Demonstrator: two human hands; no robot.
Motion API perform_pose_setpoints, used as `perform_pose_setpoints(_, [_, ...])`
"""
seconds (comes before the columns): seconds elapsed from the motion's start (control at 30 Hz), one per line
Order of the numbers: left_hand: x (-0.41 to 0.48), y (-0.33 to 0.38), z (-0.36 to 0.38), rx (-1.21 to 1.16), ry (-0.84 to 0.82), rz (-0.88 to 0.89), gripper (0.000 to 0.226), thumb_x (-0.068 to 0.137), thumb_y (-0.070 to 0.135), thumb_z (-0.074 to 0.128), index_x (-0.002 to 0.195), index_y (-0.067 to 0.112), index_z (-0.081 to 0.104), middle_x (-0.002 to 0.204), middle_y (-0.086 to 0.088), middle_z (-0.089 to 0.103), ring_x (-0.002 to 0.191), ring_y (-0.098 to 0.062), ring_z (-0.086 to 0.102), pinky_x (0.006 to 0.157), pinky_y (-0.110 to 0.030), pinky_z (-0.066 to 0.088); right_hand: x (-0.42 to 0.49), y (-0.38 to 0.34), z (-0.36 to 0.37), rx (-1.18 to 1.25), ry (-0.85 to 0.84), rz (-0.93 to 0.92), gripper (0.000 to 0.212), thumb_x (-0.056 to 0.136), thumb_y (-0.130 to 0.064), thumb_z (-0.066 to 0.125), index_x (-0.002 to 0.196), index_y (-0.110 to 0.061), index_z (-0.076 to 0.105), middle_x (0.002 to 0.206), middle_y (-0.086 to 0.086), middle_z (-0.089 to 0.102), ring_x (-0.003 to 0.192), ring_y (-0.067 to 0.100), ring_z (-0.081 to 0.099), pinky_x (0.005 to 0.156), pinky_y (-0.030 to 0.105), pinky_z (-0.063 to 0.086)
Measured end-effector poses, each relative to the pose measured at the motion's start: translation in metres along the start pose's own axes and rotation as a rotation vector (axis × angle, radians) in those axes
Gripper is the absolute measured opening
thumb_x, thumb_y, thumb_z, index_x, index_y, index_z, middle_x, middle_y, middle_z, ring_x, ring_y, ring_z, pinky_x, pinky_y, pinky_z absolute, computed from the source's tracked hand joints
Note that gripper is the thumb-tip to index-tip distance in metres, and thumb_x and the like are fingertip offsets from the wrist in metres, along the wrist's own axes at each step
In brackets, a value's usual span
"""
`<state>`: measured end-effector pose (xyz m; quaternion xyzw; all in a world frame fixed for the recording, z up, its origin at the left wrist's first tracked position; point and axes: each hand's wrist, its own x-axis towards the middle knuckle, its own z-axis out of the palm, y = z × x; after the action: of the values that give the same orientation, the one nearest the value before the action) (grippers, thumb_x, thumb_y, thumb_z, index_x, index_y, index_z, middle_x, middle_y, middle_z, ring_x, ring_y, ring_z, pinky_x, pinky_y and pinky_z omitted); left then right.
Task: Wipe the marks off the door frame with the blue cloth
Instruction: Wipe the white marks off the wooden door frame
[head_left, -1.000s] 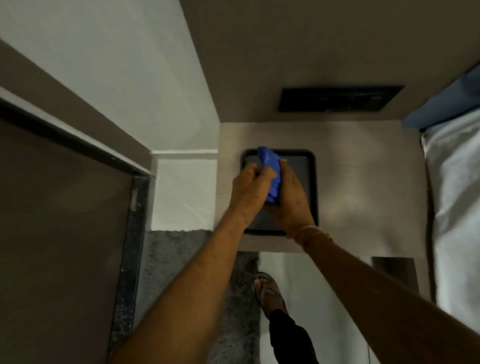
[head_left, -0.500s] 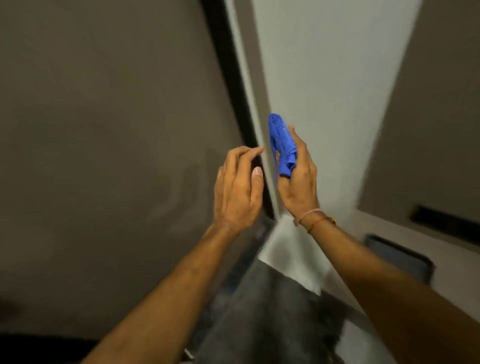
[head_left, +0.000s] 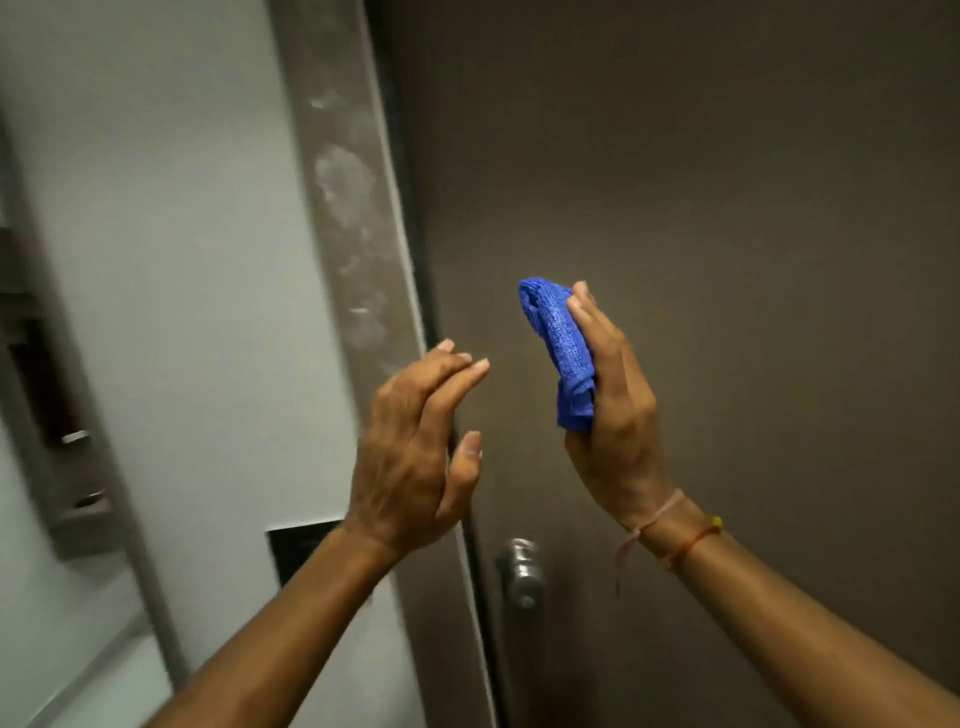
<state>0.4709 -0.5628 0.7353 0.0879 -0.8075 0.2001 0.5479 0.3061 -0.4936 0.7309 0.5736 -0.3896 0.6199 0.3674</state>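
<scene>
Right of the frame (head_left: 343, 208), in front of the dark door (head_left: 727, 208), my right hand (head_left: 618, 410) holds the cloth (head_left: 563, 353) bunched into a thick wad, fingers wrapped round its back and thumb side hidden. The cloth touches nothing yet; it hangs clear of the door and apart from the frame. My left hand (head_left: 415, 457) is empty, fingers loosely spread and half curled, and it overlaps the frame's lower stretch, though I cannot tell whether it touches.

The marks (head_left: 343, 176) are pale smudges up the frame's grey face: the biggest blotch sits well above both hands, with smaller ones below it trailing down towards my left fingertips. Below the hands, on the door side of the frame, is the knob (head_left: 522, 571).

To do this well, I think I should flatten the wad a little, so a broad pad of cloth meets the frame rather than a narrow ridge. I would carry it left across the door's edge and start at the top blotch, then work downwards so loosened grime does not smear cleaned parts. Firm, short strokes along the frame's length seem best, since the face is narrow. My left hand could brace against the wall (head_left: 182, 260) left of the frame for steadiness, keeping off the marks.
</scene>
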Motion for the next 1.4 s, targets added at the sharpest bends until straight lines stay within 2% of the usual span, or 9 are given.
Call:
perform_pose_setpoints(0.1, [-0.001,-0.049,-0.037,0.215,-0.041,-0.009,0.057,0.084,0.028,0.043,0.136,0.007,0.036,0.142,-0.014,0.044,0.136,-0.024,0.033,0.112,-0.038,0.03,0.015,-0.022,0.04,0.008,-0.054,-0.082,0.049,0.084,0.017,0.054,0.131,0.009,0.043,0.139,0.029,0.044,0.134,0.035,0.04,0.109,0.055,0.035])
perform_pose_setpoints(0.33, [0.019,-0.117,-0.063,0.449,-0.094,-0.229,0.062,0.088,0.031,0.032,0.144,0.006,0.024,0.153,-0.016,0.029,0.143,-0.026,0.021,0.117,-0.041,0.019,0.034,-0.055,0.084,-0.319,-0.192,-0.373,0.04,0.091,-0.004,0.047,0.13,0.004,0.048,0.135,0.028,0.05,0.128,0.043,0.045,0.106,0.056,0.036])
perform_pose_setpoints(0.53, [0.032,-0.149,-0.059,0.503,-0.116,-0.278,0.062,0.09,0.028,0.032,0.145,0.004,0.02,0.154,-0.018,0.024,0.144,-0.029,0.017,0.118,-0.043,0.016,0.024,-0.058,0.105,-0.628,-0.401,-0.351,0.045,0.086,-0.01,0.048,0.131,-0.005,0.052,0.136,0.024,0.052,0.127,0.042,0.047,0.098,0.057,0.046])
perform_pose_setpoints(0.67, [0.039,-0.166,-0.046,0.504,-0.157,-0.238,0.062,0.091,0.03,0.027,0.147,0.004,0.014,0.157,-0.016,0.016,0.146,-0.026,0.009,0.119,-0.042,0.012,0.019,-0.052,0.129,-0.644,-0.619,-0.166,0.081,0.079,-0.029,0.064,0.146,-0.007,0.025,0.153,0.025,0.022,0.142,0.043,0.014,0.112,0.061,0.023])
perform_pose_setpoints(0.73, [0.038,-0.174,-0.038,0.518,-0.19,-0.19,0.063,0.092,0.034,0.02,0.147,0.006,0.008,0.158,-0.014,0.009,0.146,-0.025,0.004,0.12,-0.042,0.01,0.013,-0.047,0.136,-0.615,-0.661,-0.124,0.094,0.077,-0.047,0.053,0.15,-0.01,0.006,0.158,0.021,0.0,0.145,0.039,-0.007,0.118,0.059,0.006])
perform_pose_setpoints(0.83, [0.033,-0.187,-0.026,0.523,-0.185,-0.166,0.064,0.093,0.037,0.017,0.148,0.009,0.001,0.159,-0.011,0.001,0.147,-0.023,-0.002,0.12,-0.044,0.007,0.007,-0.043,0.145,-0.621,-0.6,-0.104,0.094,0.081,-0.071,0.026,0.15,-0.012,0.001,0.158,0.015,-0.007,0.146,0.032,-0.009,0.119,0.052,-0.005])
perform_pose_setpoints(0.97, [0.023,-0.192,-0.016,0.539,-0.118,-0.152,0.064,0.093,0.039,0.018,0.149,0.012,0.001,0.159,-0.009,0.004,0.147,-0.021,0.001,0.12,-0.043,0.006,0.004,-0.047,0.162,-0.544,-0.425,0.037,0.076,0.089,-0.065,-0.001,0.149,-0.018,0.006,0.159,0.004,0.002,0.147,0.025,-0.001,0.117,0.051,-0.004])
perform_pose_setpoints(1.17, [0.022,-0.198,-0.012,0.545,-0.077,-0.13,0.063,0.093,0.038,0.019,0.149,0.011,0.003,0.159,-0.009,0.007,0.147,-0.022,0.004,0.119,-0.043,0.008,0.013,-0.048,0.19,-0.517,-0.199,0.149,0.062,0.096,-0.052,0.003,0.148,-0.02,0.006,0.159,0.0,0.01,0.147,0.022,0.001,0.119,0.048,-0.001])
perform_pose_setpoints(1.4, [0.021,-0.2,-0.011,0.557,-0.075,-0.116,0.065,0.093,0.036,0.023,0.149,0.01,0.003,0.158,-0.009,0.004,0.147,-0.021,0.002,0.119,-0.043,0.008,-0.001,-0.049,0.194,-0.578,-0.164,0.15,0.054,0.099,-0.043,0.012,0.147,-0.018,0.015,0.156,0.003,0.015,0.146,0.025,0.011,0.117,0.051,0.01])
